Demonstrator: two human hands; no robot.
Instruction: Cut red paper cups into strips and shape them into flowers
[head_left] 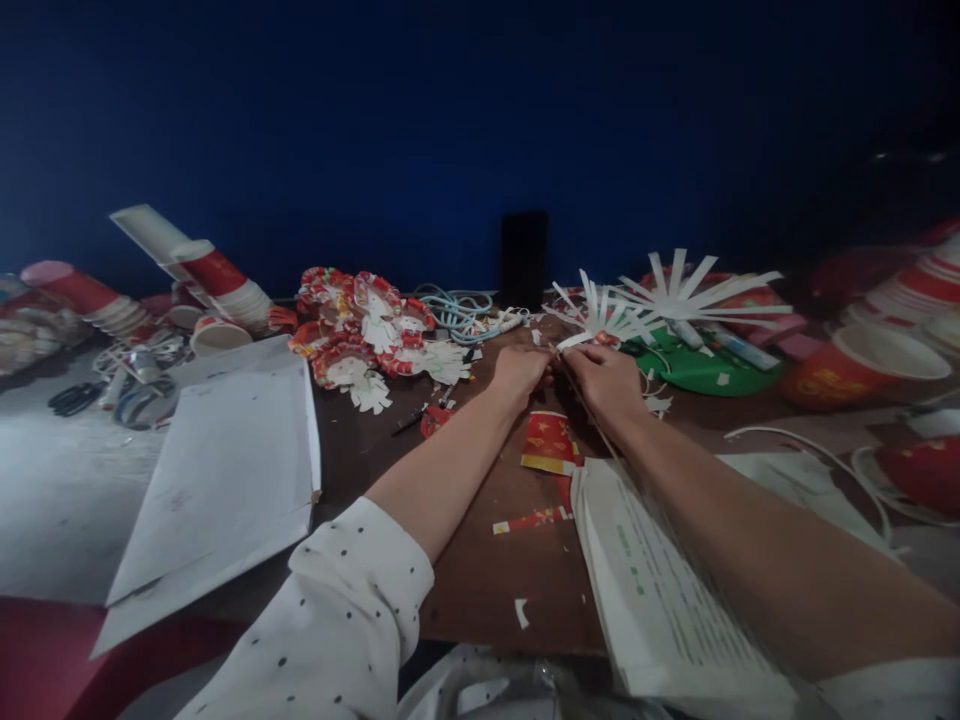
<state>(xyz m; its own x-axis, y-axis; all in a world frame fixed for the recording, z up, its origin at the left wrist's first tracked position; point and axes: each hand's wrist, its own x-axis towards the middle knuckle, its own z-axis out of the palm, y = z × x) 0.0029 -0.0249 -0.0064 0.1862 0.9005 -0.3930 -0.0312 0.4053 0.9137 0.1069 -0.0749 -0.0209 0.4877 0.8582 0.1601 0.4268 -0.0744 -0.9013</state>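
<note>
Right hand (606, 385): fingers curled, thumb and forefinger pinching the near end of a white paper strip (576, 341). Left hand (521, 375): fingers bent inward, tips just beside those of the right hand; whether they grip anything cannot be told, as the contact area is small and dark. The strip lies at the right fingertips, above the brown table (465, 600), and points toward a fan of white strips (600, 316) just beyond the hands.

Behind and to the right, a larger fan (681, 300) spreads its strips near a green flat piece (694, 372). To the left of the hands lies a pile of red and white paper cutouts (375, 330), with a light-blue cable (459, 312) beside it. A dark upright object (523, 258) stands farther back.

Below the wrists: a red paper piece (547, 441) with a yellow edge, a narrow red strip (527, 521) and a white scrap (522, 612). Printed sheets (652, 590) lie under the right forearm; a white board (225, 460) lies at left. Outermost: stacked paper cups (229, 285) at left, a red cup (855, 365) at right
</note>
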